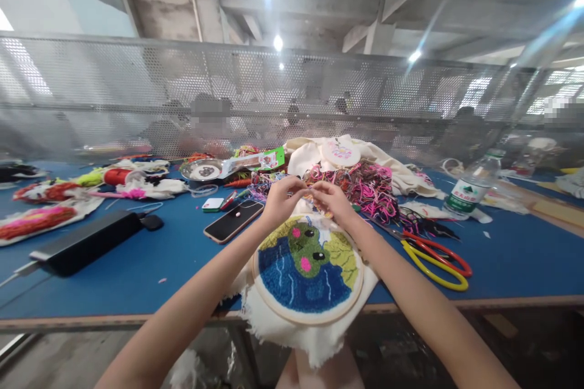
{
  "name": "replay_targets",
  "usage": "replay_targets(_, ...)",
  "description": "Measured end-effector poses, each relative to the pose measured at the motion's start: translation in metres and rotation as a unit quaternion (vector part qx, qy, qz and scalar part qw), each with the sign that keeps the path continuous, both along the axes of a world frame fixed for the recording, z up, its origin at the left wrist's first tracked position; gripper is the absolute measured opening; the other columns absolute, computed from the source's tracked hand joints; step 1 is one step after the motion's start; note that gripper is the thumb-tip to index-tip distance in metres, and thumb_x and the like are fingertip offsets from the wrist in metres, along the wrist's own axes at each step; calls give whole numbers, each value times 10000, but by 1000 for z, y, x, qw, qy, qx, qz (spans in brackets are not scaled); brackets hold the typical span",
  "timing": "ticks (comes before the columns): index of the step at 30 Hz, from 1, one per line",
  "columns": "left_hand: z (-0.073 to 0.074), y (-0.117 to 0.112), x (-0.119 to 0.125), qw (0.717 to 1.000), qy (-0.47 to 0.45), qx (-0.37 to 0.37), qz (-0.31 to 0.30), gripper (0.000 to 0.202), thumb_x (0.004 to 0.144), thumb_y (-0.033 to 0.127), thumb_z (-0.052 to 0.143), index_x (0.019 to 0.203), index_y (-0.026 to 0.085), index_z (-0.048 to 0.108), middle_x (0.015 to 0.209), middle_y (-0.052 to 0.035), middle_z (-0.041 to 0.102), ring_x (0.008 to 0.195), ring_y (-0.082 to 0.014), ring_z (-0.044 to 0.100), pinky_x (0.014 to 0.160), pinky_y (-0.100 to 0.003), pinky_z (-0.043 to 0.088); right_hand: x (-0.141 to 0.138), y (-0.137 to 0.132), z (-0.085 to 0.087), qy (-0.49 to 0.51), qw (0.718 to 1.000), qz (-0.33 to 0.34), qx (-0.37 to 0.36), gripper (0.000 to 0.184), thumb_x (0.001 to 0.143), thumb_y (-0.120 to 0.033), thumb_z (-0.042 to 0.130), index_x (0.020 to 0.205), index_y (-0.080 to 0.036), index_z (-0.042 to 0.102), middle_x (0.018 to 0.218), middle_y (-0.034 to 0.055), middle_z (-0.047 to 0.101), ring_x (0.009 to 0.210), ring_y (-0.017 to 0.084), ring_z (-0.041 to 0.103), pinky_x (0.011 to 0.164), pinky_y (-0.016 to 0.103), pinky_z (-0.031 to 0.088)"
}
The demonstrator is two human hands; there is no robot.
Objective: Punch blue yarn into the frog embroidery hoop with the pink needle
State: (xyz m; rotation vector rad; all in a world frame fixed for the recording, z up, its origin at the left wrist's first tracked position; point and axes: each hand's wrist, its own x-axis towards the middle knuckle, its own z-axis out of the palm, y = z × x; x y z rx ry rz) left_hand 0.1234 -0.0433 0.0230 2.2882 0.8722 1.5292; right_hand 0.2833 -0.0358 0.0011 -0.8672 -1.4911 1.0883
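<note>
An embroidery hoop (314, 315) with cream cloth leans at the table's front edge. Its stitched picture shows a green frog face (308, 249) with pink cheeks over dark blue water. Just beyond the hoop's far rim, my left hand (285, 197) and my right hand (334, 202) meet with fingertips pinched close together. Whatever is between the fingers is too small to make out. Behind them spreads a tangled heap of pink and multicoloured yarn (371, 191). A phone (233, 222) lies flat left of my left hand.
Scissors (438, 261) with red and yellow handles rest at right, near a water bottle (472, 188). A black box-shaped device (89, 243) with a cable lies at left. Cream cloth, a metal dish (203, 171) and yarn fill the back, before a perforated metal screen (255, 91).
</note>
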Motion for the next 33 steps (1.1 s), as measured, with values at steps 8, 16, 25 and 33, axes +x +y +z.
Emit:
replay_targets(8, 81, 25, 56, 976, -201, -36, -74, 36, 709, 142, 669, 706, 130, 636, 693, -27, 649, 647, -112, 610, 655, -242, 479, 5, 4, 4, 132, 984, 49, -106, 286, 589, -380, 725, 743, -187, 580, 573, -27, 575, 426, 63, 423, 381, 191, 235)
replay_targets(16, 110, 48, 64, 797, -443, -328, -247, 231, 861, 77, 487, 664, 131, 594, 665, -23, 653, 750, -94, 660, 826, -239, 528, 13, 7, 11, 172, 976, 58, -116, 312, 654, -254, 681, 949, -197, 594, 575, -38, 607, 426, 56, 453, 359, 172, 193)
replay_targets(25, 95, 62, 58, 734, -496, -404, -229, 242, 871, 83, 490, 658, 129, 595, 641, -33, 637, 800, -111, 657, 813, -222, 542, 9, 7, 6, 141, 964, 142, -173, 262, 704, -145, 603, 960, -147, 654, 491, -41, 555, 389, 41, 393, 378, 174, 232)
replay_targets(33, 96, 57, 62, 728, -496, -417, -223, 284, 894, 101, 466, 625, 113, 554, 624, -31, 617, 634, -67, 634, 739, -179, 541, 8, 10, 1, 113, 969, 142, -169, 148, 681, -177, 627, 822, -138, 644, 471, -62, 486, 394, 37, 358, 404, 178, 243)
